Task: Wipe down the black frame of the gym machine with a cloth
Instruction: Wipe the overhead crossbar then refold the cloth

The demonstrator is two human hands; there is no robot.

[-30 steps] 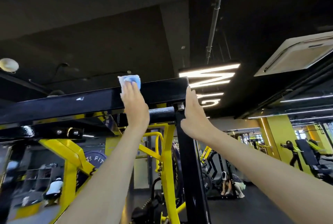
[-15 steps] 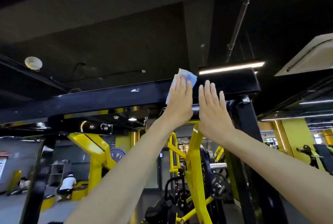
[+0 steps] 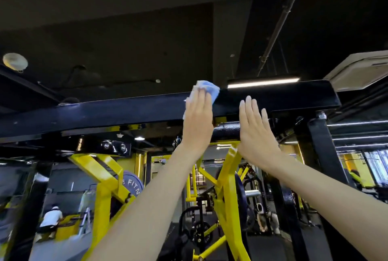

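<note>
Left hand [image 3: 197, 122], held flat, presses the cloth [image 3: 206, 90] onto the black frame [image 3: 105, 111] for broad contact. Right hand [image 3: 255, 132] (flat, empty) sits just beside it, likely steadying.

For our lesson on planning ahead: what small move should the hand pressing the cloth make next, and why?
Probably slide the crumpled blue cloth rightwards: the flat left hand presses it on the glossy black metal beam, which runs on to its right end.

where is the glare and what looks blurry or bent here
Head view: strip light glares just above the black beam, whose gloss shows pale sheen; the wide lens bows the beam; cloth and the far person in white look soft; ceiling dim.
</note>
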